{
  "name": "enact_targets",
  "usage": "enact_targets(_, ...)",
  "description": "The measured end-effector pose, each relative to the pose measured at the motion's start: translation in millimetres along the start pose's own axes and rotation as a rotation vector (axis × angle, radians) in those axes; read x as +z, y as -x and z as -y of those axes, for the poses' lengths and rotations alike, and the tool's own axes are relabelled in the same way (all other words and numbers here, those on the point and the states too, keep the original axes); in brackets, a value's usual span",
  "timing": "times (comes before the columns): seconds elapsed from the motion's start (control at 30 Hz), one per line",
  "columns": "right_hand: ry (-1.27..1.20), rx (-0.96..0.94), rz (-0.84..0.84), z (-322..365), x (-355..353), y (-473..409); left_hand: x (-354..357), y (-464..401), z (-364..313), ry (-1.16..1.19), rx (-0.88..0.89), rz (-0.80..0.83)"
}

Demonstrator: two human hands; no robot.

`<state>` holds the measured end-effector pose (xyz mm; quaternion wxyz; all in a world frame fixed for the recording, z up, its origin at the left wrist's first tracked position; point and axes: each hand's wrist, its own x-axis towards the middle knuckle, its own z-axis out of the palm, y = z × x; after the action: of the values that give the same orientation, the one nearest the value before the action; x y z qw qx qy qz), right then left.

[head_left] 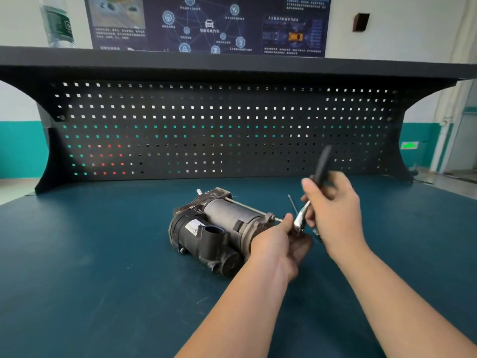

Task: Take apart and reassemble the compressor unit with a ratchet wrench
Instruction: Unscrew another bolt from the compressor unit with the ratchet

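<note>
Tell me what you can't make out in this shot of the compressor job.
Head view only:
- Ratchet wrench head and the bolt it meets: hidden behind the left hand fingers.
- Wrench handle: motion-blurred above the right hand.
- Label on the compressor: too small to read.
- Loose parts on the mat behind the hands: mostly covered.
- Bottle on the shelf: top cut off by the frame edge.
</note>
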<state>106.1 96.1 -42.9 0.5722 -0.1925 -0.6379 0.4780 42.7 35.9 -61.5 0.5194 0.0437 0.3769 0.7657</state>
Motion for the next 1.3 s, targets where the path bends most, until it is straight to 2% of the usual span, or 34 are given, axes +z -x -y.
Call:
enact_targets(0.07,0.164,-0.194,0.074,2.8,6.2,8.5,-1.1,1.4,-0.8,0.002,-0.015,0.029)
enact_targets(0.13,0.183,-0.122,-0.043,0.3,9.0,8.9,-1.1,2.2,-1.0,0.011,-0.009,0.023)
enact_targets(0.2,-0.037,0.205,-0.196,-6.6,3.6,-1.3,0.4,2.6,0.2,0.019,0.01,0.003)
enact_targets(0.27,-0.426,0.692,-0.254,-14.0,-4.0,-5.8,1.5,1.3,1.9,0.027,0.017,-0.008)
enact_targets(0.3,-0.582,0.848,-0.278,-19.7,-6.9,-5.8,1.7,2.0,2.2,0.039,0.014,0.001)
enact_targets(0.33,-0.672,0.924,-0.306,-23.1,-7.3,-5.0,2.2,3.2,2.4,0.052,0.008,0.007)
enact_targets(0.4,-0.654,0.866,-0.316,-22.3,-2.9,-4.4,2.7,5.8,2.2,0.07,0.01,0.001)
enact_targets(0.43,-0.573,0.743,-0.296,-19.3,-0.1,-4.9,2.1,6.1,2.2,0.063,0.017,-0.013)
enact_targets(0.5,-0.244,0.341,-0.198,-7.1,3.6,-3.4,1.9,5.9,2.2,0.027,0.039,-0.044)
enact_targets(0.57,0.063,-0.05,-0.003,3.2,6.9,6.5,2.0,6.4,2.3,0.008,0.053,-0.028)
enact_targets(0.63,0.157,-0.248,0.131,5.7,10.5,16.9,1.1,6.0,0.3,-0.001,0.047,-0.013)
enact_targets(0.67,0.174,-0.259,0.113,5.6,11.8,18.6,0.5,5.8,-1.0,0.004,0.042,-0.013)
enact_targets(0.73,0.13,-0.108,-0.045,2.0,11.2,12.5,-0.8,4.2,-1.4,0.024,0.035,-0.019)
enact_targets(0.8,-0.105,0.277,-0.232,-7.0,4.2,-0.9,0.0,2.1,-0.4,0.026,0.032,-0.031)
enact_targets(0.87,-0.508,0.684,-0.313,-17.5,-1.2,-6.0,1.1,1.7,-0.2,0.04,0.023,-0.028)
enact_targets(0.93,-0.7,0.822,-0.337,-23.0,-0.9,-7.0,1.5,2.7,-1.0,0.048,0.019,-0.015)
enact_targets(0.97,-0.664,0.778,-0.304,-21.4,-0.2,-7.3,1.3,3.6,-1.1,0.033,0.021,-0.018)
enact_targets(1.0,-0.563,0.657,-0.255,-18.4,0.7,-7.3,0.4,3.5,-0.6,0.006,0.025,-0.025)
enact_targets(1.1,-0.025,0.054,-0.025,0.1,3.4,2.5,-1.6,3.6,1.5,-0.058,0.026,-0.016)
enact_targets(1.17,0.186,-0.183,0.069,1.8,5.3,8.4,-1.8,4.8,1.0,-0.055,0.015,0.013)
enact_targets(1.2,0.218,-0.175,0.038,-0.1,6.2,8.8,-2.0,4.3,0.7,-0.051,0.014,0.016)
enact_targets(1.23,0.181,-0.078,-0.032,-2.5,6.0,6.4,-2.2,3.9,-0.2,-0.05,0.016,0.013)
enact_targets(1.3,-0.182,0.365,-0.205,-10.4,0.6,-5.3,-2.1,1.9,-0.4,-0.06,0.016,-0.006)
